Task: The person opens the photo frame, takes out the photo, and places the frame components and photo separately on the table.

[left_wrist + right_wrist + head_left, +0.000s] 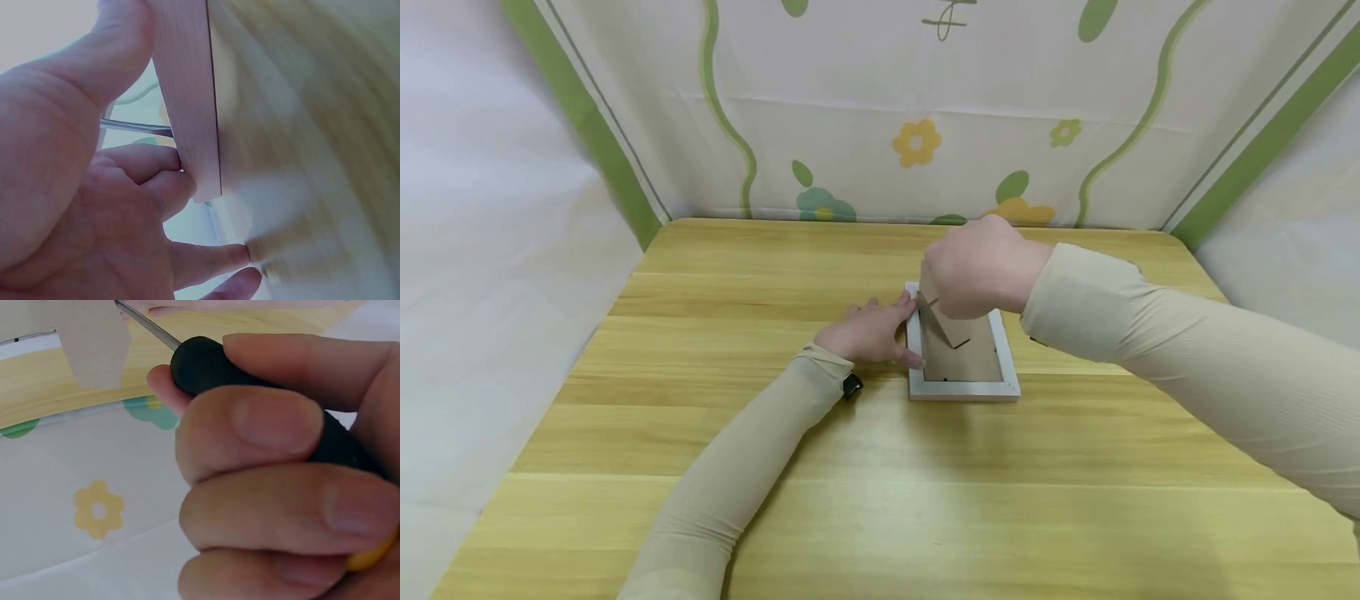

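A white picture frame lies face down on the wooden table. Its brown backing board shows, with a stand flap raised from it. My left hand rests at the frame's left side, thumb and fingers spread along the edge. In the left wrist view, two fingers touch the frame's side, while others reach the tabletop. Above the frame, my right hand grips a screwdriver by its dark handle with a yellow part. Its metal shaft points toward the frame's left side; the exact tip contact is unclear.
The wooden table extends on all sides of the frame. A white cloth with flowers and green bands hangs behind the table's far edge. Plain white cloth hangs at the left side.
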A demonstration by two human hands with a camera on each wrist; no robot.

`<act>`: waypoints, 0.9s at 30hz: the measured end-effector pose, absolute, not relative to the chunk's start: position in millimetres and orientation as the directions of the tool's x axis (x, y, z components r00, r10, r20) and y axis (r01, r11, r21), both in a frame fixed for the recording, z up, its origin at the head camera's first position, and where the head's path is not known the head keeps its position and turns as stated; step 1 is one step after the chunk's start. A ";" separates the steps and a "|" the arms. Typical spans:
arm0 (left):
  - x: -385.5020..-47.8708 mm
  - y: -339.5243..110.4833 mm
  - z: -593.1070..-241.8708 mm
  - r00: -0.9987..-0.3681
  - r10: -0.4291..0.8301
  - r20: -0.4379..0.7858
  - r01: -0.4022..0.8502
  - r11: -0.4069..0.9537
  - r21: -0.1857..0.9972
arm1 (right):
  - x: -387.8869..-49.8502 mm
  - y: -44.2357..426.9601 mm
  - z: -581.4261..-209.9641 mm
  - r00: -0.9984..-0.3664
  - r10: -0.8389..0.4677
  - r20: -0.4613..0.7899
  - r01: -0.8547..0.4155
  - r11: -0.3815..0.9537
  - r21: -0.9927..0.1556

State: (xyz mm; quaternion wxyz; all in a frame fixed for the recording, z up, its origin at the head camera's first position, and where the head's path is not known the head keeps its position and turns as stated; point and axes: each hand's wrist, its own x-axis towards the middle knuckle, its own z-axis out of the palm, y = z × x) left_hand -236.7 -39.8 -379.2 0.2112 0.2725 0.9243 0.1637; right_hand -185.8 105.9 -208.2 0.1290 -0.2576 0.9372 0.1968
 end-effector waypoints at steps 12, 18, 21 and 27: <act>-235.6 -40.2 -372.6 -0.758 0.577 -0.306 0.438 0.797 0.416 | -168.9 117.6 -193.4 -0.834 -0.428 -0.347 -0.530 0.797 0.289; -238.4 -41.5 -376.7 -0.761 0.577 -0.296 0.446 0.797 0.407 | -150.5 138.9 -170.8 -0.871 -0.454 -0.190 -0.489 0.842 0.228; -238.3 -41.9 -377.8 -0.757 0.583 -0.295 0.453 0.794 0.407 | -140.0 156.0 -167.5 -0.862 -0.503 -0.065 -0.505 0.841 0.193; -237.0 -42.7 -379.4 -0.751 0.589 -0.298 0.455 0.789 0.414 | -122.9 194.6 -179.5 -0.818 -0.566 0.100 -0.551 0.822 0.141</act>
